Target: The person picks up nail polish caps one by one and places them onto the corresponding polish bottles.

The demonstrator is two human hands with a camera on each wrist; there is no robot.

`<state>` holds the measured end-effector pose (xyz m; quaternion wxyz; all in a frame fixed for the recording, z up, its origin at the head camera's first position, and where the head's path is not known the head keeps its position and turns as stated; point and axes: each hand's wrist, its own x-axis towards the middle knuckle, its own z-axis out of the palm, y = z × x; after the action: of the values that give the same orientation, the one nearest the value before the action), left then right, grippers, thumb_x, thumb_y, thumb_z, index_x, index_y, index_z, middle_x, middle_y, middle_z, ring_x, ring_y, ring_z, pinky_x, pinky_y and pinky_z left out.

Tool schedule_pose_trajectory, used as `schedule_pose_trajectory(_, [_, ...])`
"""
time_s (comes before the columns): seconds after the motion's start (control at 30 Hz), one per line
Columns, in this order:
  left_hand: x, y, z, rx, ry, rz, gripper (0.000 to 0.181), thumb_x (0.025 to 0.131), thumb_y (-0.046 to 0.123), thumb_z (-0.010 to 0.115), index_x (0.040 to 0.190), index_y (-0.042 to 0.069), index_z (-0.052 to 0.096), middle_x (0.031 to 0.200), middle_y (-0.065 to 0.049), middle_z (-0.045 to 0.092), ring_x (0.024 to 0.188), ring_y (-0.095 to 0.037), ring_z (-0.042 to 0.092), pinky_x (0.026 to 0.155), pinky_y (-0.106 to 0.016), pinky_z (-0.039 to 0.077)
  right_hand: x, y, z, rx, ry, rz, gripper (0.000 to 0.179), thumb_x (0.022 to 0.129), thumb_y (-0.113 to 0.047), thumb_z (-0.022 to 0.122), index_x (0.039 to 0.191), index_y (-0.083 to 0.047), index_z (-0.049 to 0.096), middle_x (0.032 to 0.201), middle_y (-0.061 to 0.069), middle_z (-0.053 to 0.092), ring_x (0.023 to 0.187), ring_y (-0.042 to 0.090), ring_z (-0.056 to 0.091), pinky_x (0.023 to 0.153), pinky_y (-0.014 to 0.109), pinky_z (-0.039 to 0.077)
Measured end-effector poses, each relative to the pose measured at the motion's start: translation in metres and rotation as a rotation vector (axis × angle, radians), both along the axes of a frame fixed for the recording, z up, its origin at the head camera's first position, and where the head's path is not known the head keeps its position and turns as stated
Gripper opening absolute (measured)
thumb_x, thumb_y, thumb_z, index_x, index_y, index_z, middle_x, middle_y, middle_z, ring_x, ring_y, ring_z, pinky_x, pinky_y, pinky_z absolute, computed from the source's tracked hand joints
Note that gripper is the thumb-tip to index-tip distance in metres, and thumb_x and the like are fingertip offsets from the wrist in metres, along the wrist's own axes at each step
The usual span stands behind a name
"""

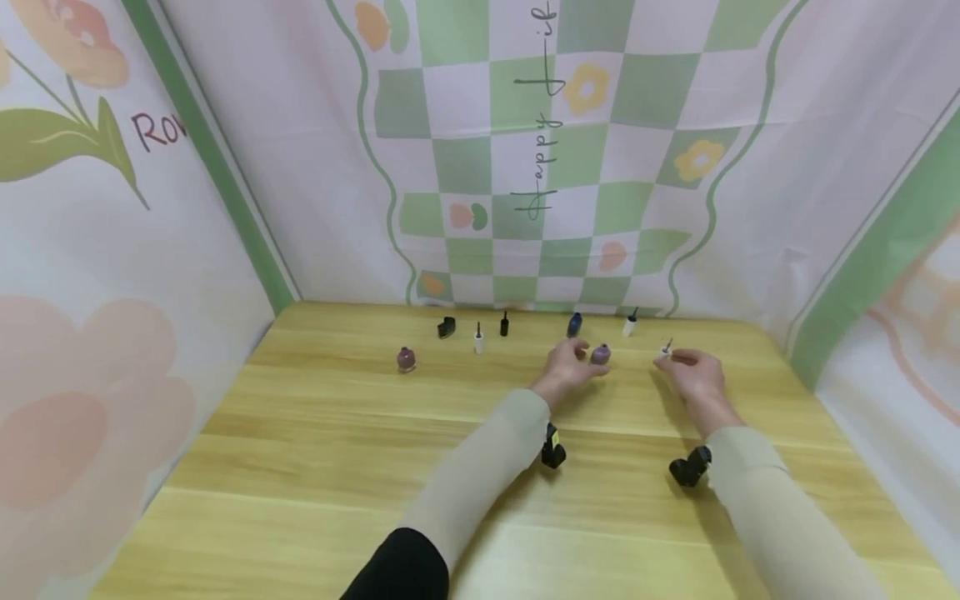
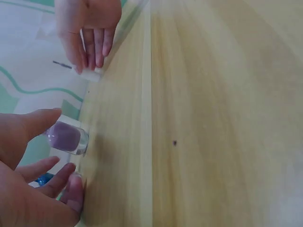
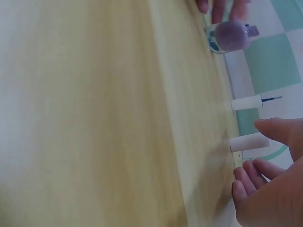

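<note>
Apparently set to grasp, left hand (image 1: 564,368) flanks a purple bottle (image 1: 601,356), right hand (image 1: 699,379) a white cap (image 3: 248,142) to the bottle's right, fingers parted, empty, a pinch seemingly needed next.

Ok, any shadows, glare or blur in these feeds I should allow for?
Head: fairly even light, soft shadows beside both sleeves. Left wrist: pale sheen on the table at lower right. Right wrist: a soft shadow on the table near the right hand; the left hand at the top edge looks slightly blurred.
</note>
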<state>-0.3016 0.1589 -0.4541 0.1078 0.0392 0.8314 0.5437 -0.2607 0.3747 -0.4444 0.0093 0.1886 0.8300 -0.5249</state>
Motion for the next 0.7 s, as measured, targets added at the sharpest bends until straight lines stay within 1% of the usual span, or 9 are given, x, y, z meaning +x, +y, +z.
schedule_pose_trajectory(0.13, [-0.004,0.004,-0.002,-0.005,0.003,0.018,0.057,0.084,0.018,0.086,0.135,0.011,0.063,0.129,-0.007,0.065,0.118,-0.025,0.062,0.102,-0.037,0.052,-0.005,0.000,-0.003,-0.099,-0.003,-0.053,0.070,0.103,-0.032,0.062,0.158,-0.002,0.031,0.161,0.023,0.033,0.146,0.041,0.034,0.120,0.053,0.033])
schedule_pose_trajectory(0.2, [-0.006,0.006,-0.003,-0.009,0.005,0.027,0.056,0.083,0.017,0.087,0.134,0.011,0.064,0.127,-0.007,0.066,0.117,-0.024,0.063,0.102,-0.035,0.052,-0.007,0.000,-0.003,-0.125,-0.005,-0.072,0.070,0.102,-0.032,0.064,0.158,-0.004,0.032,0.161,0.022,0.033,0.147,0.039,0.034,0.120,0.051,0.033])
schedule_pose_trajectory(0.27, [-0.007,0.008,-0.003,-0.021,0.009,0.031,0.054,0.083,0.017,0.087,0.133,0.012,0.065,0.125,-0.005,0.067,0.115,-0.023,0.063,0.101,-0.034,0.052,-0.008,0.000,-0.004,-0.135,-0.004,-0.085,0.069,0.102,-0.030,0.065,0.158,-0.004,0.033,0.161,0.021,0.034,0.146,0.037,0.035,0.120,0.049,0.034])
schedule_pose_trajectory(0.37, [-0.009,0.011,-0.003,-0.025,0.018,0.037,0.050,0.083,0.018,0.087,0.129,0.012,0.068,0.120,-0.004,0.069,0.110,-0.020,0.064,0.098,-0.031,0.053,-0.009,0.000,-0.005,-0.123,0.004,-0.102,0.067,0.101,-0.028,0.066,0.157,-0.005,0.036,0.160,0.020,0.037,0.144,0.035,0.038,0.119,0.046,0.036])
schedule_pose_trajectory(0.43, [-0.009,0.012,-0.003,-0.028,0.034,0.038,0.045,0.084,0.018,0.087,0.125,0.012,0.071,0.115,-0.002,0.070,0.106,-0.018,0.065,0.096,-0.028,0.054,-0.010,-0.001,-0.005,-0.116,0.016,-0.115,0.065,0.100,-0.025,0.067,0.155,-0.004,0.039,0.158,0.019,0.040,0.140,0.032,0.042,0.118,0.044,0.038])
schedule_pose_trajectory(0.53, [-0.010,0.014,-0.002,-0.032,0.058,0.041,0.037,0.084,0.018,0.087,0.118,0.012,0.075,0.106,0.001,0.073,0.101,-0.015,0.066,0.094,-0.026,0.054,-0.012,-0.003,-0.006,-0.103,0.031,-0.134,0.062,0.099,-0.022,0.069,0.153,-0.004,0.043,0.155,0.018,0.045,0.129,0.024,0.050,0.115,0.040,0.042])
schedule_pose_trajectory(0.63, [-0.010,0.015,-0.003,-0.058,0.071,0.045,0.029,0.084,0.019,0.087,0.112,0.014,0.077,0.099,0.004,0.073,0.097,-0.014,0.067,0.094,-0.026,0.054,-0.012,-0.004,-0.006,-0.104,0.034,-0.151,0.060,0.098,-0.020,0.070,0.151,-0.004,0.046,0.151,0.017,0.048,0.118,0.017,0.053,0.113,0.038,0.044])
schedule_pose_trajectory(0.7, [-0.009,0.015,-0.004,-0.090,0.080,0.048,0.024,0.085,0.022,0.086,0.108,0.017,0.078,0.097,0.006,0.073,0.096,-0.013,0.067,0.094,-0.027,0.054,-0.012,-0.004,-0.007,-0.106,0.030,-0.161,0.060,0.098,-0.020,0.071,0.151,-0.005,0.046,0.150,0.016,0.050,0.114,0.014,0.054,0.113,0.037,0.044])
